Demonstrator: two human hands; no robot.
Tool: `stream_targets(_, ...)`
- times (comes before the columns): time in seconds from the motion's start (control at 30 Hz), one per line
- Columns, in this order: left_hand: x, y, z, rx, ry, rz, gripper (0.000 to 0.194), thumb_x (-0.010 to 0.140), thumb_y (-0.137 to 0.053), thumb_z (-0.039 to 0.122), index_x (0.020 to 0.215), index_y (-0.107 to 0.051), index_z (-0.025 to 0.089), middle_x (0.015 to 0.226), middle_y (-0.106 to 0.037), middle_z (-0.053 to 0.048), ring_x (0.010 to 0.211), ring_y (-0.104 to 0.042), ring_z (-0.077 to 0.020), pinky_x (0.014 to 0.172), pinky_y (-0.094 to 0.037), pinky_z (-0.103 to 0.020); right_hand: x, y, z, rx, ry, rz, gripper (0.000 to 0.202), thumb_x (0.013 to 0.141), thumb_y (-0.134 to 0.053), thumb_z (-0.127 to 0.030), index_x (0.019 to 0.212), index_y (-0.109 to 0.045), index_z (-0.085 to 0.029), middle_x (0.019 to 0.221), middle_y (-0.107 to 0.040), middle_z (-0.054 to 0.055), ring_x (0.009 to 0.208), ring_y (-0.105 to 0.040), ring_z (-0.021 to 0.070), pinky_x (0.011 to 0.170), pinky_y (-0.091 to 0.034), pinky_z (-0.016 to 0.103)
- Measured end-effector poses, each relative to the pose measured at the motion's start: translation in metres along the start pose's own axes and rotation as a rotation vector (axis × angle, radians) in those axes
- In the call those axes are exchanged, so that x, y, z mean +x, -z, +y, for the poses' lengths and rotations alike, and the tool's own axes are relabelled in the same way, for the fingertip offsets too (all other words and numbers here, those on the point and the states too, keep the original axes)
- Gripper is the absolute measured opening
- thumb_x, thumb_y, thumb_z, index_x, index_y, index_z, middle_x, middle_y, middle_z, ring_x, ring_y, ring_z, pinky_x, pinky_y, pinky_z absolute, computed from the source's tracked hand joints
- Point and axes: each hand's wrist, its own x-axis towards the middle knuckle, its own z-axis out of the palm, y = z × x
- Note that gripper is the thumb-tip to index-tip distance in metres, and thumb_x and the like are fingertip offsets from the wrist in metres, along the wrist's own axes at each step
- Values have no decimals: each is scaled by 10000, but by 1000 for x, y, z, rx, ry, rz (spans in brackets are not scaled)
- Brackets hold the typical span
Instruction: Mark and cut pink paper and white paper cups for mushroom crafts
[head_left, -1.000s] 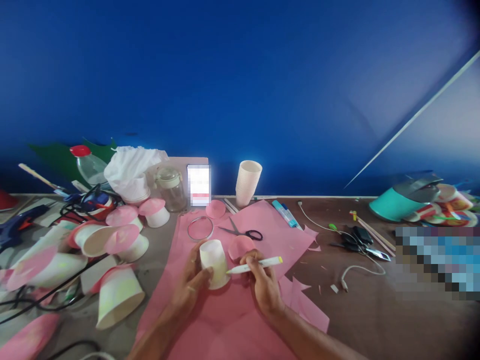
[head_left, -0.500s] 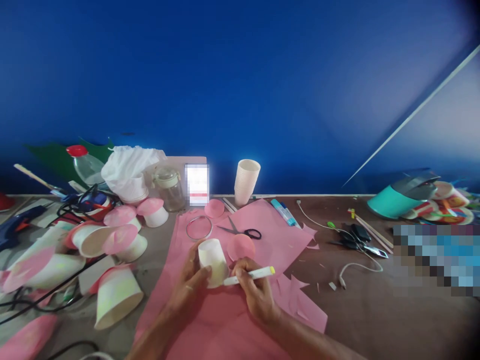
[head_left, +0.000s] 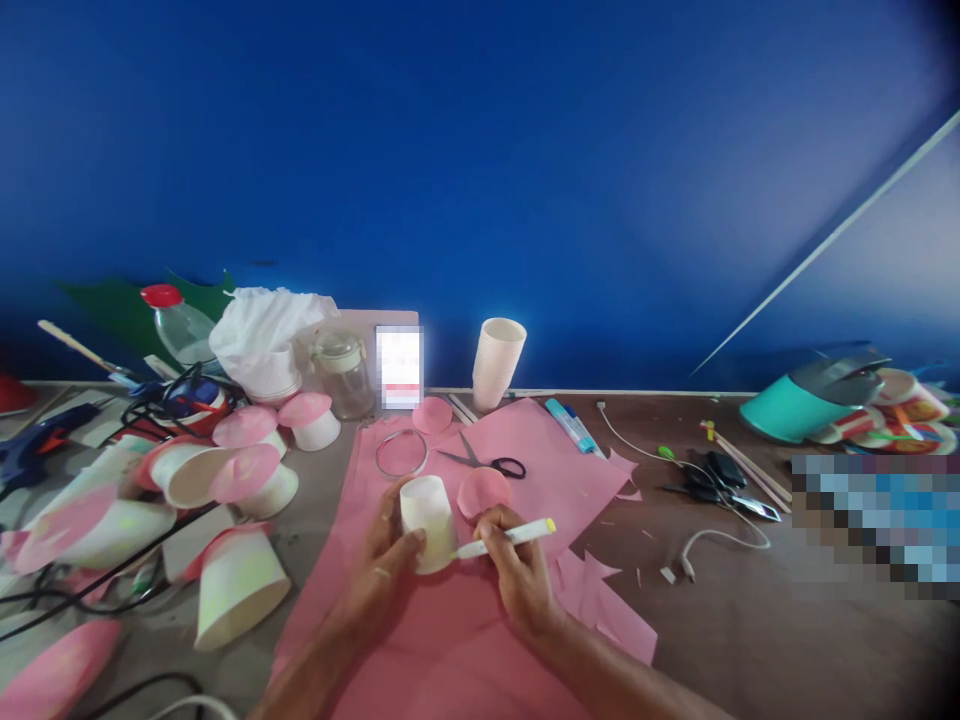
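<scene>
My left hand (head_left: 391, 548) grips a white paper cup (head_left: 427, 515) from its left side, the thumb pressed on the front. Pale yellow marks show on the cup's wall. In my right hand (head_left: 514, 570) is a white marker (head_left: 510, 540) with a yellow end; its tip is at the lower right of the cup. Beneath both hands lies a pink paper sheet (head_left: 450, 650). Just beyond them are a pink paper disc (head_left: 482, 492), black-handled scissors (head_left: 484, 460), a thin metal ring (head_left: 402, 455) and a second pink disc (head_left: 433, 414).
Several cups with pink tops (head_left: 244, 580) crowd the left, among black cables and a glue gun (head_left: 45, 445). A cup stack (head_left: 499, 362) and a glass jar (head_left: 342, 375) stand by the wall. To the right are a white cable (head_left: 720, 535) and a teal container (head_left: 787, 405).
The marker has shifted slightly in my right hand, its tip now a little higher by the cup's lower right side. The whole view has moved a bit.
</scene>
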Motion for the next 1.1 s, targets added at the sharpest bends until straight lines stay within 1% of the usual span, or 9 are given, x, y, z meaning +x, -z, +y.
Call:
stream_targets(0.13,0,0,2,1,32,-28,647,736,-737,264,1353,-546,238,1076,-671,-40,920,-614,-238,762,-503,-317,0,0,1,4,-14,-15,360,836,-651,-496,607,-568,-232,559,-445,-32,536,-365,137,500,-323,274)
stream_targets(0.27,3,3,1,74,-6,-27,648,743,-741,283,1363,-558,235,1128,-683,-54,1010,-599,-255,790,-486,-301,8,3,-1,46,-84,98,421,786,-661,-571,580,-520,-232,537,-433,-42,495,-346,117,460,-289,253)
stream_targets(0.37,4,6,-2,102,-19,-34,665,736,-744,310,1370,-561,224,1110,-691,-56,1015,-593,-260,804,-484,-307,11,4,-4,56,-129,154,449,735,-685,-616,575,-520,-230,528,-429,-47,478,-340,109,443,-286,242)
stream_targets(0.43,5,7,-4,108,-21,-36,685,743,-736,319,1393,-541,225,1138,-684,-59,1038,-591,-267,816,-485,-313,11,4,-5,46,-113,145,458,729,-692,-622,567,-521,-229,537,-437,-43,484,-342,108,442,-300,238)
stream_targets(0.57,5,5,-4,116,-33,-31,712,748,-736,323,1416,-515,218,1203,-662,-75,1099,-580,-284,824,-483,-310,8,1,-5,35,-62,106,461,770,-672,-625,574,-523,-235,540,-454,-42,469,-354,107,427,-315,238)
stream_targets(0.67,3,3,-1,103,-21,-38,710,751,-738,319,1416,-508,219,1184,-663,-72,1070,-586,-271,819,-489,-305,6,0,-2,37,-48,72,462,799,-649,-641,598,-535,-241,509,-423,-54,448,-350,110,410,-307,241)
stream_targets(0.8,2,0,2,71,-24,-33,664,740,-731,274,1373,-541,218,1086,-671,-44,974,-589,-231,797,-495,-291,4,1,3,46,-37,24,448,822,-638,-622,600,-547,-244,511,-416,-46,465,-362,122,430,-321,257)
stream_targets(0.97,4,3,-1,109,-27,-32,664,730,-741,303,1362,-555,218,1101,-673,-53,967,-593,-235,797,-499,-300,9,5,6,75,-79,114,464,787,-652,-661,614,-548,-243,525,-443,-45,449,-347,114,412,-282,260)
stream_targets(1.1,5,3,-1,122,-19,-18,711,710,-753,335,1380,-547,214,1098,-686,-68,1009,-602,-267,806,-505,-321,9,3,3,45,-38,101,463,807,-645,-644,613,-538,-238,529,-456,-45,461,-376,115,415,-319,253)
